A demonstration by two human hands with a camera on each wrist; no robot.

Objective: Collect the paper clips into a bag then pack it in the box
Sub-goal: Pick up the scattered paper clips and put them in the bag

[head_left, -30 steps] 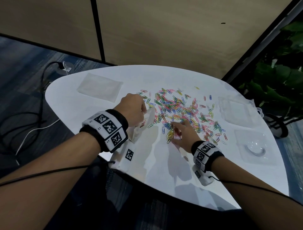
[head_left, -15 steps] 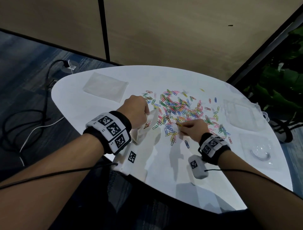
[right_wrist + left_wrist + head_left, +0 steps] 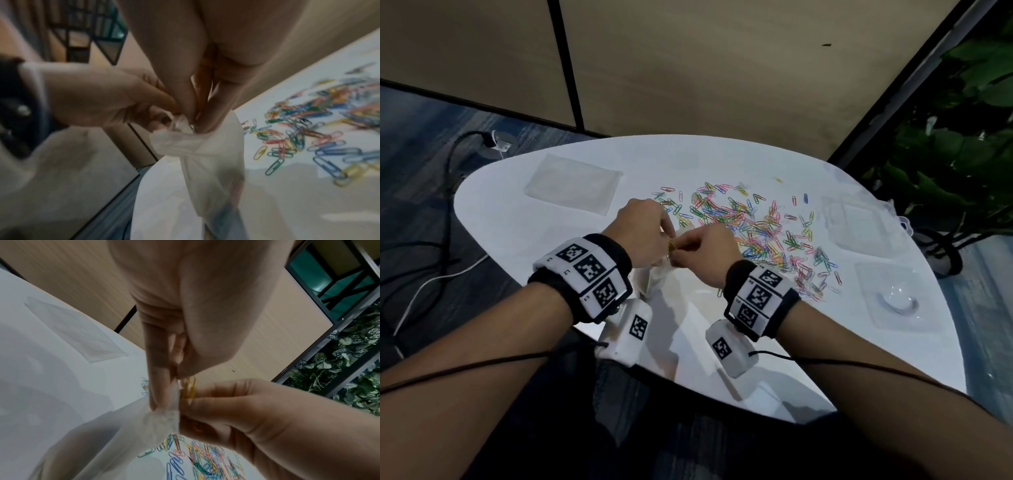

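Observation:
Many coloured paper clips point(image 3: 753, 222) lie scattered over the middle of the white table point(image 3: 558, 240). My left hand point(image 3: 666, 240) pinches the rim of a small translucent plastic bag point(image 3: 654, 279), which hangs down toward the table. My right hand point(image 3: 681, 248) meets it at the bag's mouth and pinches a few yellow paper clips point(image 3: 190, 388). In the right wrist view the fingertips point(image 3: 197, 120) sit right at the crumpled bag mouth point(image 3: 179, 129). Two clear plastic boxes point(image 3: 859, 226) point(image 3: 893, 298) lie at the table's right.
A flat stack of spare bags point(image 3: 575, 185) lies at the far left of the table. Cables point(image 3: 448, 164) run over the floor on the left. Leafy plants point(image 3: 962, 137) stand behind the right edge. A beige wall panel rises behind the table.
My right hand left the pile with a few clips and moved left to the bag's mouth. The left hand kept hold of the bag and shifted slightly toward it.

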